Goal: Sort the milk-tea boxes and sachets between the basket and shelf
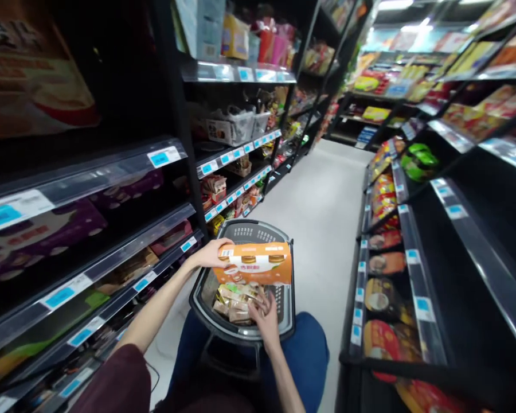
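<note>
Now, an orange cardboard box with long sides (255, 264) sits in or just over a dark grey plastic basket (286, 312), held by the left hand (215, 253).

The box is shiny and bright, with a white band, pink writing and little jar pictures; I can't tell if it touches the basket's bottom. The left hand is clamped on its left end. The right hand (265, 315) touches tan, see-through plastic packets (234, 301) in the basket's near part, fingers bent and a bit apart; I can't tell if it grips. The box hides some of the basket's inside, and the right hand covers some packets. Left of the basket are big purple packs (38, 241) on black shelves; far right of it, a bright green round packet (419, 162).
</note>
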`<state>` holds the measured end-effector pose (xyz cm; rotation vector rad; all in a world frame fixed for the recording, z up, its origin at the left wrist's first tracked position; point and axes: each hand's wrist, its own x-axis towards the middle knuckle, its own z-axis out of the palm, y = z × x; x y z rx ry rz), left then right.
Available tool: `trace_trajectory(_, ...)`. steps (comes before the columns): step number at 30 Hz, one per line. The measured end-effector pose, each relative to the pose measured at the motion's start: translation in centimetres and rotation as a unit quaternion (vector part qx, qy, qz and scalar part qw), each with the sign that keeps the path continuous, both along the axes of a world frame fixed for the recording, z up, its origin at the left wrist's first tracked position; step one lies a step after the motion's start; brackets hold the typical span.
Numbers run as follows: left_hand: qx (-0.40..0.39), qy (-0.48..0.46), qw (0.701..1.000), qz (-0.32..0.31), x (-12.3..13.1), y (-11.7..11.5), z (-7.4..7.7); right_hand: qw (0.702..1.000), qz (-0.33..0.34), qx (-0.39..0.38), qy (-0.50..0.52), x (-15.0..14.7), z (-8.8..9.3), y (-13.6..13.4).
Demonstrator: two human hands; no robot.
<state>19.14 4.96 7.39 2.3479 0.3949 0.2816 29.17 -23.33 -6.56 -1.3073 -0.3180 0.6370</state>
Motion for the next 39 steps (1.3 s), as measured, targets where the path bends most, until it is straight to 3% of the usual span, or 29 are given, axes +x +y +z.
trace_trajectory(3,-0.147,-0.026,0.987,-0.056,-2.8,-1.4,1.1,0.993,0.037,0.075,0.08,0.8,0.5,-1.3)
trace_trajectory(6,-0.214,-0.041,0.974,-0.055,-5.2,-3.5,0.1,0.988,0.082,0.086,0.1,0.4,0.9,-3.5)
trace_trajectory(9,-0.255,-0.058,0.965,-0.014,-7.0,-4.7,-1.7,0.986,0.068,0.094,0.12,-0.3,1.5,-4.7)
trace_trajectory(13,-0.303,-0.119,0.944,0.061,-7.8,-5.0,-4.4,0.973,0.019,0.155,0.172,-0.4,2.8,-3.9)
trace_trajectory(17,-0.383,-0.186,0.896,0.128,-8.1,-6.9,-8.3,0.969,-0.028,0.157,0.19,-0.4,3.7,-2.7)
trace_trajectory(21,-0.462,-0.146,0.855,0.186,-8.5,-10.2,-10.9,0.969,-0.037,0.151,0.194,-0.6,4.1,-2.8)
trace_trajectory(25,-0.449,-0.151,0.863,0.175,-8.0,-11.6,-10.4,0.971,-0.065,0.134,0.189,-0.7,4.2,-2.8)
trace_trajectory(31,-0.322,-0.143,0.911,0.216,-7.7,-11.3,-9.2,0.98,-0.153,0.08,0.098,-1.9,3.3,-1.3)
trace_trajectory(39,-0.337,-0.148,0.908,0.2,-7.8,-11.0,-9.4,0.984,-0.131,0.084,0.092,-1.7,2.8,-1.4)
